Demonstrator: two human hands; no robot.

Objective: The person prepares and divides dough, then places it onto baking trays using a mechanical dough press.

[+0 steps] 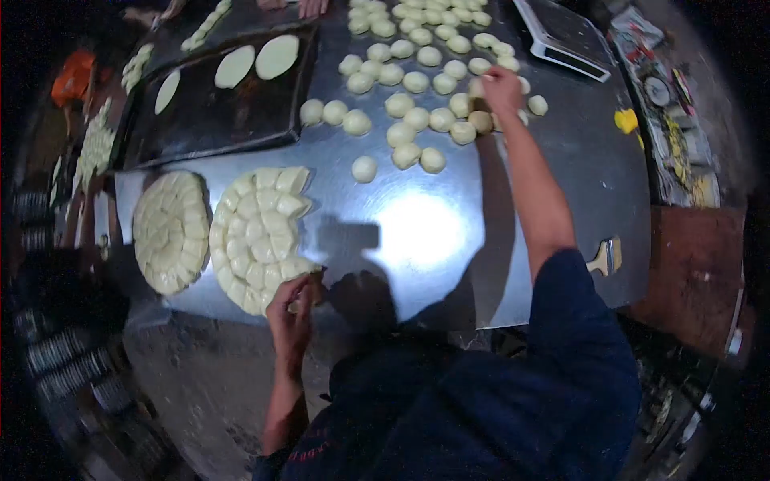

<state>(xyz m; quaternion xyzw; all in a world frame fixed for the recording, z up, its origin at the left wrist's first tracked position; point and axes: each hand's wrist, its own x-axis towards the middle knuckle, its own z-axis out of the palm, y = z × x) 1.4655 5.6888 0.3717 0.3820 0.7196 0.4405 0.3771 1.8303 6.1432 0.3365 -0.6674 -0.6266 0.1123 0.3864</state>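
My left hand (293,311) is at the near right edge of a round, flat spiral (261,228) of glossy, pale dough balls pressed together. Its fingers are curled; whether anything is between them is hidden. The spiral's right side has a gap with jagged ends. My right hand (503,90) reaches to the far side of the metal table, fingers closed at a pale dough ball (477,86) among many loose ones. Its shadow falls on the nearby balls. A single dough ball (364,169) lies nearer me, apart from the others.
A second dough spiral (170,232) lies at left. Behind it, a dark tray (216,120) carries three flat dough ovals. A white-edged device (561,40) stands at far right, a brush (607,256) near the right edge. Another person's hand (311,8) shows at the far edge.
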